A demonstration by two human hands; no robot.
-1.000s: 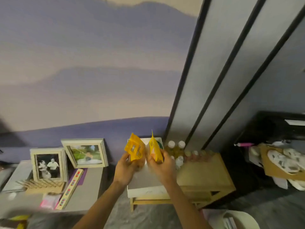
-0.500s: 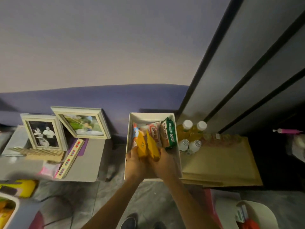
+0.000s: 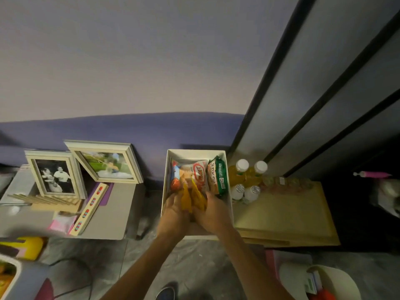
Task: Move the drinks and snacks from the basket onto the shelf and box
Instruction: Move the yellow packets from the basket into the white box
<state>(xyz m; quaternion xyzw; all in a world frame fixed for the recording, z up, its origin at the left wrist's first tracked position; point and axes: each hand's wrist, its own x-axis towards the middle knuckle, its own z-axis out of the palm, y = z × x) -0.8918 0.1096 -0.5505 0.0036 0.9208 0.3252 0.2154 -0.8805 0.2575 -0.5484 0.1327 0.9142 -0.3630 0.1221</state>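
A white box stands open in the middle, with several snack packs inside: a red-and-white pack and a green-and-orange pack at the back. Both hands are inside the box's near half. My left hand grips one yellow snack pack. My right hand grips a second yellow snack pack beside it. To the right of the box, orange drink bottles with white caps and small white-capped bottles stand on the low wooden shelf.
Two framed photos lean on the wall over a grey low table at the left, with a long wooden strip. A white basket's corner shows at the bottom left. A white container sits at the bottom right. Dark panels rise on the right.
Both hands have come down from above the box into it, carrying the two yellow packs. The view has tilted downward.
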